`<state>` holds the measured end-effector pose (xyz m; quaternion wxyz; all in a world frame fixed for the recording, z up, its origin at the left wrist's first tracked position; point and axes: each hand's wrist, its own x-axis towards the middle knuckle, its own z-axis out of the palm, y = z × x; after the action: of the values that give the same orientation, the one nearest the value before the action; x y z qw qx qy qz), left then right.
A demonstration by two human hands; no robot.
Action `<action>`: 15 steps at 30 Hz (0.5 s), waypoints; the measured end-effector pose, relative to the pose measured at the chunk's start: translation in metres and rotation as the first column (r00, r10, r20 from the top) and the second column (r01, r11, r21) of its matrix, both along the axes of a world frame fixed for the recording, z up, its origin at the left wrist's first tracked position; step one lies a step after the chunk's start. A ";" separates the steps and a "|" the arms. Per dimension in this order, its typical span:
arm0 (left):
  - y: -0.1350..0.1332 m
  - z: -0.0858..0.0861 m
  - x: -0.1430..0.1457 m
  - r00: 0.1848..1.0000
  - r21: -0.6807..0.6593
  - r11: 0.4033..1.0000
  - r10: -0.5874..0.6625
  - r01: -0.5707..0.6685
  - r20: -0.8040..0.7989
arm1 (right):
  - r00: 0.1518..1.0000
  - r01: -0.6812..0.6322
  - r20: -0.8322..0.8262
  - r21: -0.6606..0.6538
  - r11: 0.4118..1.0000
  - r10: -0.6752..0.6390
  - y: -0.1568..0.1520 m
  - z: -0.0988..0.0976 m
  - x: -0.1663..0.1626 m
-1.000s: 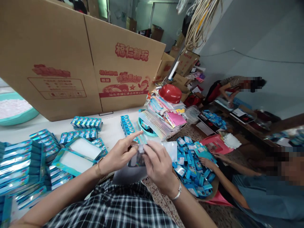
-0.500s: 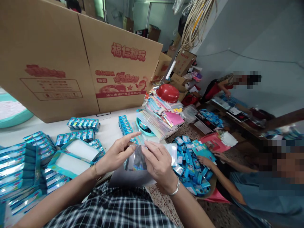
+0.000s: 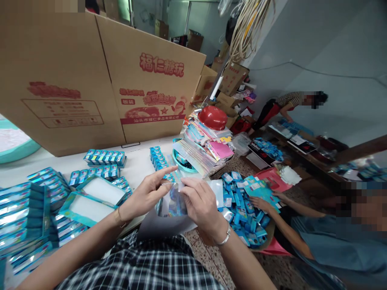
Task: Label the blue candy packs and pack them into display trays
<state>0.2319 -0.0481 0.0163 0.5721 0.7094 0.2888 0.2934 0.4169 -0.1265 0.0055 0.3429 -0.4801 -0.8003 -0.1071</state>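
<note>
Above my lap I hold a clear, shiny plastic bag [image 3: 173,205] between both hands. My left hand [image 3: 146,197] pinches its upper edge near the thumb, with the index finger stretched out above it. On the other side, my right hand [image 3: 198,201] has its fingers closed over the bag's right part. The bag has rainbow-like reflections, and its contents are unclear. Beneath it a whitish sheet [image 3: 163,227] hangs over the table edge. Left of my left hand lie two blue open cartons [image 3: 90,207] with white insides.
Blue small boxes [image 3: 104,157] stand in rows on the white table [image 3: 136,155], before a large cardboard box [image 3: 151,88]. A red bowl [image 3: 213,117] rests on stacked packaging, beside a teal basin [image 3: 184,163]. At right, a co-worker's hands [image 3: 261,203] hold blue card over piled blue boxes [image 3: 242,213].
My hands stay close together on the plastic bag, with only slight shifts of the fingers. The bag's reflections differ. The co-worker's blue card has shifted slightly, and the view has moved a little.
</note>
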 end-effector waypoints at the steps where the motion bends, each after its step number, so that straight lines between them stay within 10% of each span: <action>1: 0.002 -0.001 0.001 1.000 -0.002 1.000 0.020 -0.020 -0.015 | 1.000 -0.001 0.010 0.007 1.000 0.001 -0.003 0.002 0.001; 10: 0.029 -0.022 0.010 0.991 0.004 0.993 0.118 -0.118 -0.066 | 0.941 0.289 -0.213 0.097 0.952 -0.264 -0.023 0.041 0.022; 15: 0.020 -0.023 0.021 0.999 -0.042 0.999 0.020 -0.018 0.030 | 0.995 0.083 -0.038 -0.090 0.992 -0.087 0.016 0.011 -0.004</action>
<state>0.2532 -0.0283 -0.0063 0.5882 0.6901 0.2928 0.3035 0.4129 -0.1103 0.0165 0.3331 -0.5307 -0.7757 -0.0759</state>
